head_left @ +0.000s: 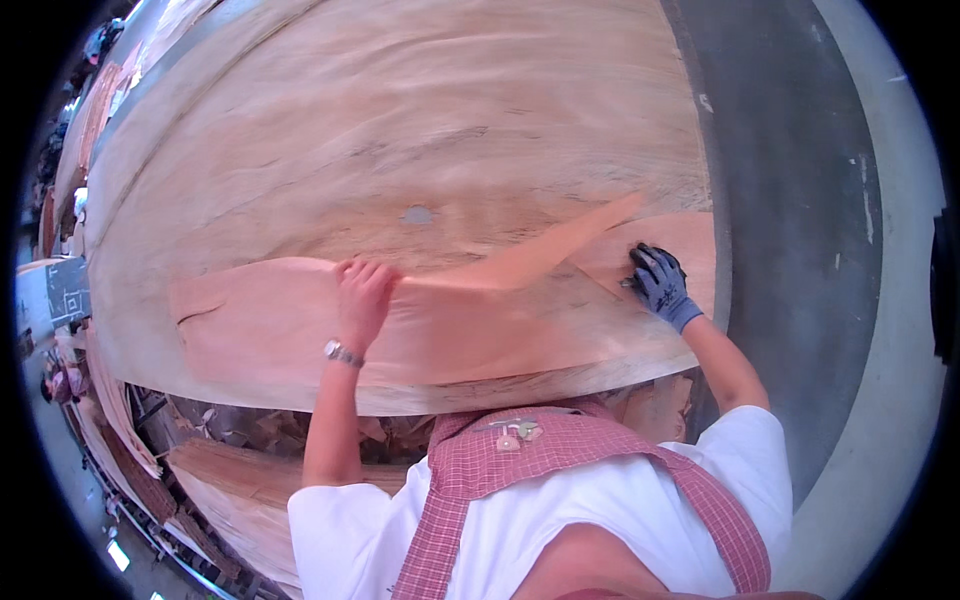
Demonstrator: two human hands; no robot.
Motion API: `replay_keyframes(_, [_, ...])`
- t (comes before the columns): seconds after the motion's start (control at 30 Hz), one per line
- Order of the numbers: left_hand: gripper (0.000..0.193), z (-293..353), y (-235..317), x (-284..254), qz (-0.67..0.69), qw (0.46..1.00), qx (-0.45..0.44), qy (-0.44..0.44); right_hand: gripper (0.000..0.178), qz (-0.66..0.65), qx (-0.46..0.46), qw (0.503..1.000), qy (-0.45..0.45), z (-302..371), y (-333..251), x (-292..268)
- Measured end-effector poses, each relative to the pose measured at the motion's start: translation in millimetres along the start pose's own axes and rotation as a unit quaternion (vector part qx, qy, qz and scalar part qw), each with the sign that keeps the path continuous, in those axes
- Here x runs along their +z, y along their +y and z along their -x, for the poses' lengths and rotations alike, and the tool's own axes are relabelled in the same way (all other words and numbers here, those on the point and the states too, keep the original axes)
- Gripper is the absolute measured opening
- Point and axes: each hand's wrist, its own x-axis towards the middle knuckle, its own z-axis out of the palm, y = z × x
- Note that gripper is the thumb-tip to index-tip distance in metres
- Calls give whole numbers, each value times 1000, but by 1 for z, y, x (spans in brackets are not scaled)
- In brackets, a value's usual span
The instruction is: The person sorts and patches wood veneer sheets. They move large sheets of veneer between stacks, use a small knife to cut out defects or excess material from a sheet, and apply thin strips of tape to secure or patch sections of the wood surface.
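Note:
A long strip of thin pinkish wood veneer (450, 335) lies across the near part of a large veneer sheet (430, 120). My left hand (366, 296), bare with a wristwatch, is closed on the strip's far edge. Right of that hand, the edge is lifted and folds up into a raised, pointed flap (550, 245). My right hand (658, 277), in a grey-blue glove with dark fingers, rests on a smaller piece of veneer (690, 240) at the right. Its fingers are curled; anything inside them is too dark to name.
A small grey patch or hole (417, 215) shows in the large sheet. Along the right runs a dark grey surface (790, 200). Below the near edge lie veneer scraps (270, 430) and stacked sheets (240, 480). More veneer stacks (95, 120) stand at far left.

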Motion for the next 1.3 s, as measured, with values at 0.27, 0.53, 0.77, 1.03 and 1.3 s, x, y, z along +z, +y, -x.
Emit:
replay_keyframes(0.27, [3,-43,-35,-3,-7,999,-41,5,27,12,-21,1000,9,-2,4,-5])
replay_keyframes(0.53, [32,-89,-20,27,-118,987,-81,75,26,-106,-27,977,-185,-55,7,-78])
replay_keyframes(0.77, [50,-6,-29,51,-56,973,-172,143,27,-190,93,898,-385,-129,0,-124])
replay_keyframes(1.03, [49,-12,-47,54,4,958,-260,125,21,-19,-105,972,-210,-312,-188,-12])
replay_keyframes(1.3, [47,-17,-36,48,-35,950,-286,122,26,-28,-30,976,-212,-342,-247,67])
